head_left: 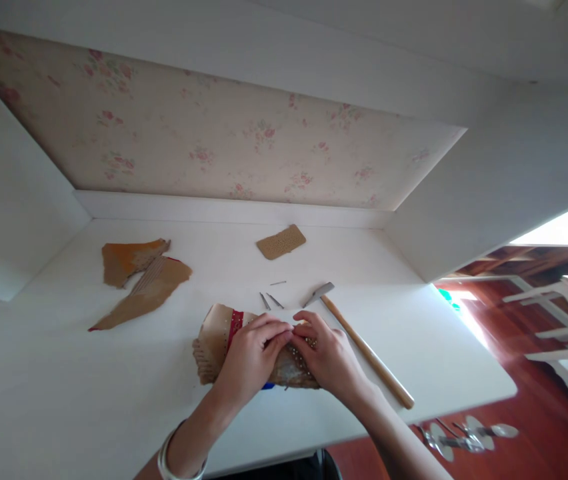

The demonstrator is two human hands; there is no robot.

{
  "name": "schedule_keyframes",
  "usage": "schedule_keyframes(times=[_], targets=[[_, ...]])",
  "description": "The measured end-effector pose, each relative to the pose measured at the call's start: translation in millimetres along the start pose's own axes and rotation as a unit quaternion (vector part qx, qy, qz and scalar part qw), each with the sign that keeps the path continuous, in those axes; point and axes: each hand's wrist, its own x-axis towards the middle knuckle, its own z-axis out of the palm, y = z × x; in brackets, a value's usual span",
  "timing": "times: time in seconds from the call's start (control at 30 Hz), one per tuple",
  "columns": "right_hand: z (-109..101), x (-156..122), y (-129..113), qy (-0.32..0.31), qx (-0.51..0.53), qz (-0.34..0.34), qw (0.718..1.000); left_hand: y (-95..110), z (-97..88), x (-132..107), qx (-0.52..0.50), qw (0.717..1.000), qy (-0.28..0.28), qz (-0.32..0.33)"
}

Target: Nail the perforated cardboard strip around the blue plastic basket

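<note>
My left hand (250, 357) and my right hand (330, 353) meet with closed fingertips above a brown piece of cardboard (214, 333) that has a red band and rows of small holes. Whatever the fingertips pinch is too small and covered to make out. Under the cardboard's near edge shows a bit of blue (268, 386). Beyond my hands lie two slim metal tools (270, 301) and a thin metal pin (278, 283). A hammer (364, 343) with a wooden handle rests to the right of my right hand.
Torn cardboard pieces (147, 283) lie at the left of the white table (64, 387). A small tan rectangle with a dotted surface (281, 242) is near the back. White panels and a flowered wall (244, 147) enclose the table's rear and sides.
</note>
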Motion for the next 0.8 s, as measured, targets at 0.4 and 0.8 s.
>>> schedule_keyframes(times=[0.4, 0.8], targets=[[-51, -13, 56, 0.078, -0.101, 0.121, 0.984, -5, 2.3, 0, 0.055, 0.998, 0.009, 0.015], [-9, -37, 115, 0.013, -0.214, 0.215, 0.953, -6, 4.0, -2, 0.108, 0.992, 0.014, 0.058]])
